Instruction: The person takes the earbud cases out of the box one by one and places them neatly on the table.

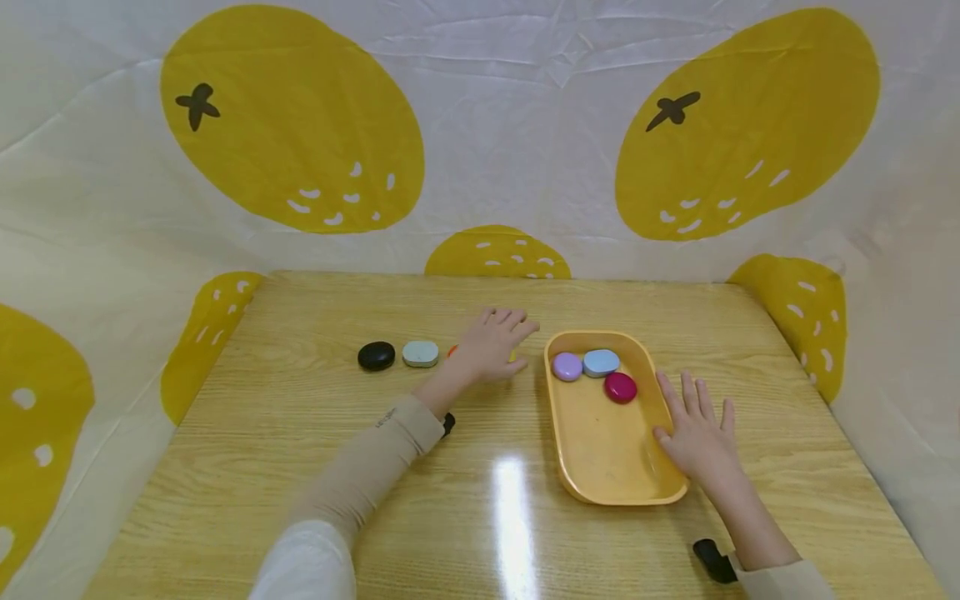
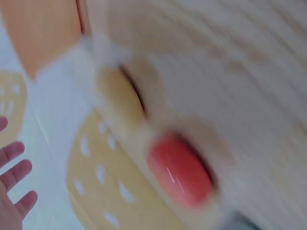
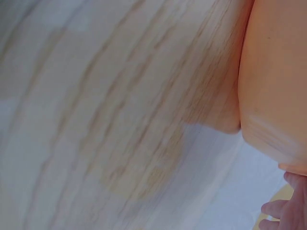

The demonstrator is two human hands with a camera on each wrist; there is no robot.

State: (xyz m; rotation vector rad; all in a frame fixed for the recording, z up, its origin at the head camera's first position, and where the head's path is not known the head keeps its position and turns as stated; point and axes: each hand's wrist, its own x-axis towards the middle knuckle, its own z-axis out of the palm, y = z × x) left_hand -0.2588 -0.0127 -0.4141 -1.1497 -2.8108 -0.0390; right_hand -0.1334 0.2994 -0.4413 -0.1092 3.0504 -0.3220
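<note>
My left hand [image 1: 491,346], fingers spread, reaches over the table just left of the yellow-orange tray [image 1: 558,433] and holds nothing. Under it, mostly hidden in the head view, lie a red oval piece [image 2: 180,170] and a yellow oval piece [image 2: 120,96]; the left wrist view shows both, blurred. My right hand [image 1: 701,437] is spread at the tray's right side, thumb at the rim. Inside the tray, toward its far end, sit a purple round piece [image 1: 567,367], a light blue piece [image 1: 601,362] and a dark red piece [image 1: 620,387].
Left of my left hand, a black oval piece [image 1: 377,356] and a pale grey-green piece [image 1: 421,353] lie in a row on the wooden table [image 1: 300,442]. A white cloth [image 1: 517,150] printed with yellow fruit shapes hangs behind and along the sides.
</note>
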